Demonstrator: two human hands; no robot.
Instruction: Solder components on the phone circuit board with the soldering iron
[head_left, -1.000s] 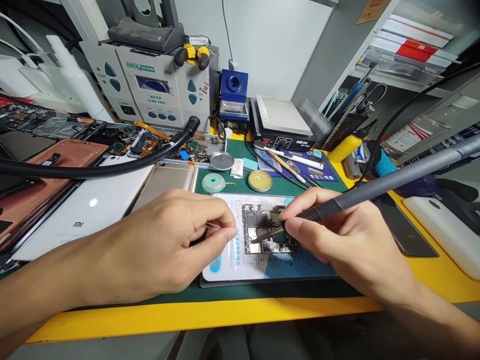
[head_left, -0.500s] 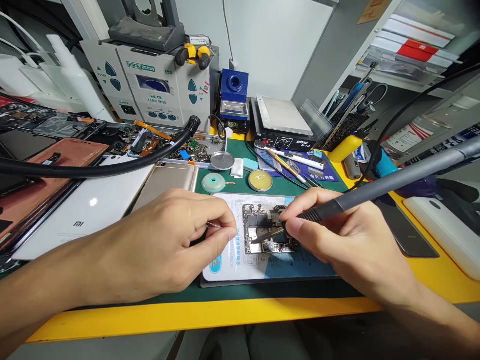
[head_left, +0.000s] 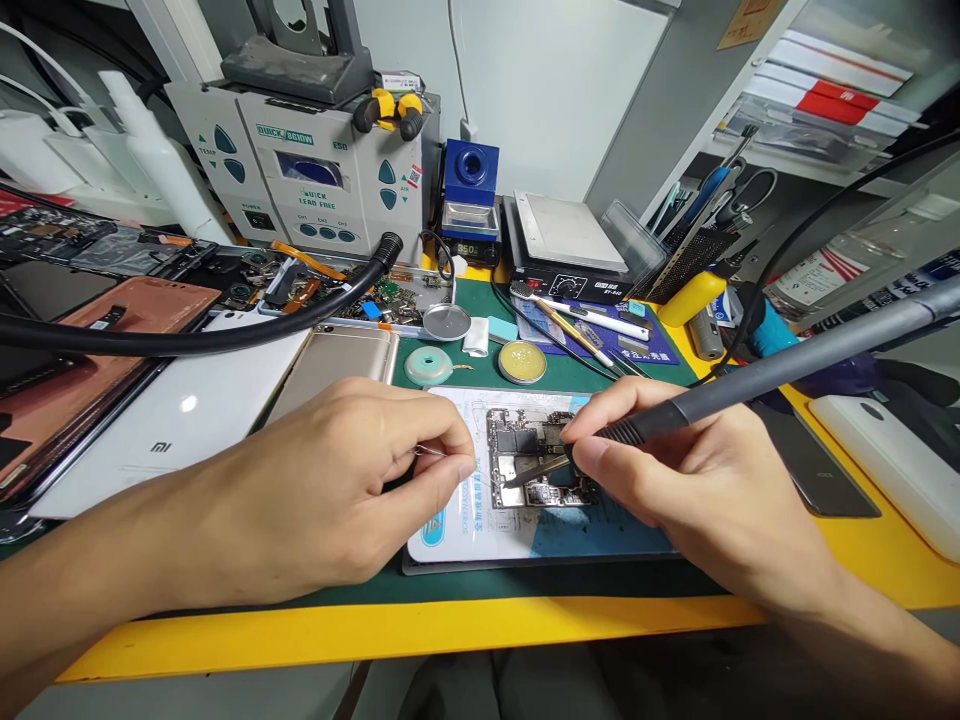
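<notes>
Near the tabletop's front edge [head_left: 405,637], the circuit board [head_left: 517,440] lies between the right hand [head_left: 697,485], gripping a soldering iron [head_left: 750,378] slanted leftward over it, and the left hand [head_left: 360,490], pinching seemingly fine wire [head_left: 430,452].

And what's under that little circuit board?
A white-and-blue printed mat shows around the circuit board. What's directly beneath the board's solid parts is covered, and the right hand also hides some of the mat.
</notes>
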